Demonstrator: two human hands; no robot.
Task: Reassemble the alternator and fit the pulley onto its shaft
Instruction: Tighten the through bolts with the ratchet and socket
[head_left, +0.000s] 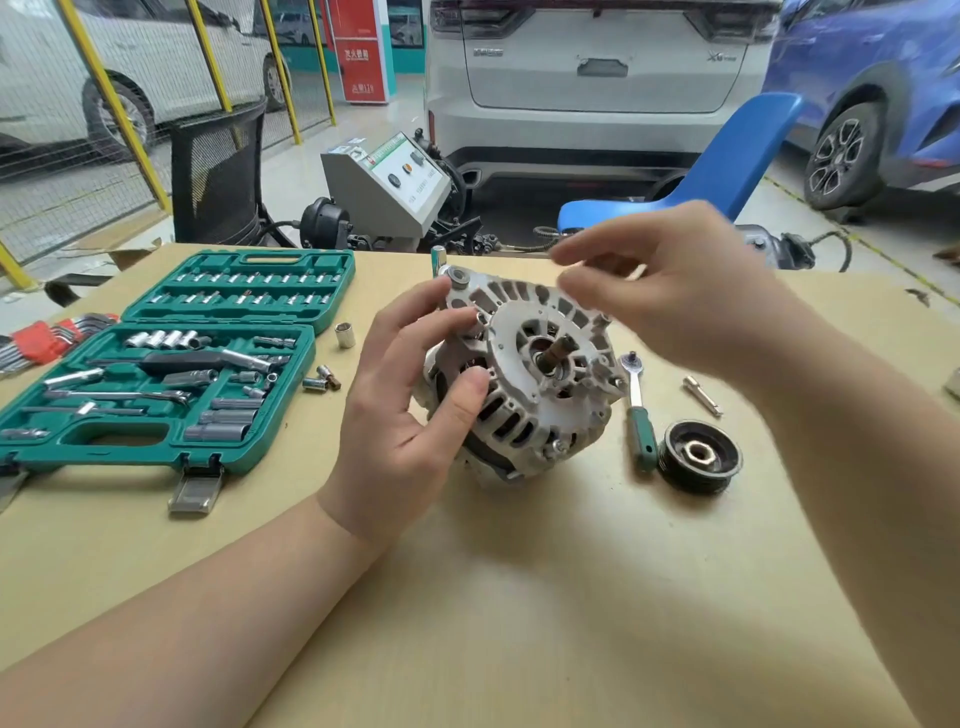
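I've got my left hand (410, 410) gripping the alternator (535, 379), tilted, shaft up. Right hand (670, 291) blurred above it, can't tell its grip. Pulley (700, 457) sits below-right on the surface (519, 597).

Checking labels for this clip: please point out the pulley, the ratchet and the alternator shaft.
pulley (699, 457): head view, on its metal hub.
ratchet (641, 434): head view, on its green handle.
alternator shaft (560, 352): head view, on its bare tip.

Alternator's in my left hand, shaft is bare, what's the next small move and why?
Probably reach the right hand down to the pulley beside the ratchet and bring it to the shaft. The left hand already steadies the alternator, its shaft points up toward you, bare, and the pulley lies on the table.
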